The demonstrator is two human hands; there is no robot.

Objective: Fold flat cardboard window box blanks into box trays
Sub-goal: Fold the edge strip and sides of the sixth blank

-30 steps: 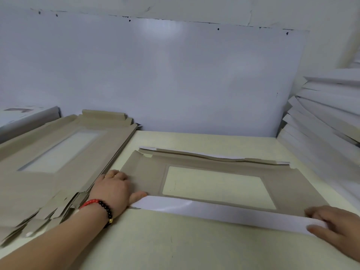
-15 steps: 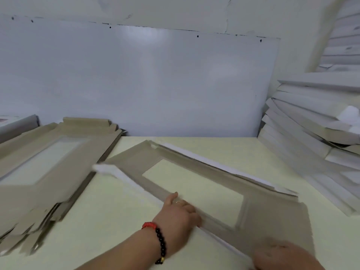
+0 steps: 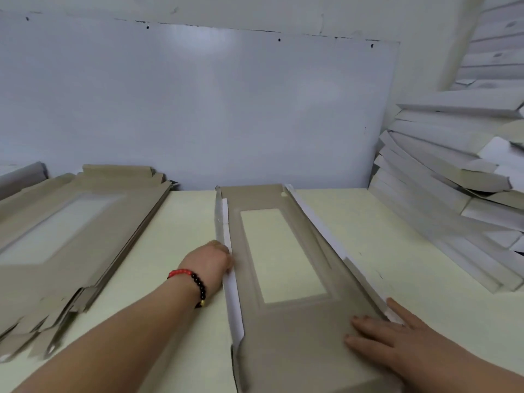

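Observation:
A grey-brown window box blank (image 3: 300, 330) lies lengthwise on the pale table (image 3: 184, 222), its long axis pointing away from me. Both long side flaps stand partly folded up, showing white inner faces. The rectangular window opening (image 3: 280, 253) shows the table through it. My left hand (image 3: 209, 265), with a red and black bead bracelet on the wrist, presses against the outside of the left flap near its middle. My right hand (image 3: 397, 338) rests flat, fingers spread, on the blank's near right corner beside the right flap.
A thick stack of flat grey-brown blanks (image 3: 65, 245) lies on the table's left side. Folded white and grey trays (image 3: 459, 194) are piled high on the right. A large white board (image 3: 198, 109) leans against the wall behind the table.
The blank has turned from lying crosswise to lying lengthwise away from me. My left hand moved along the left flap, and my right hand came to lie flat on the near corner.

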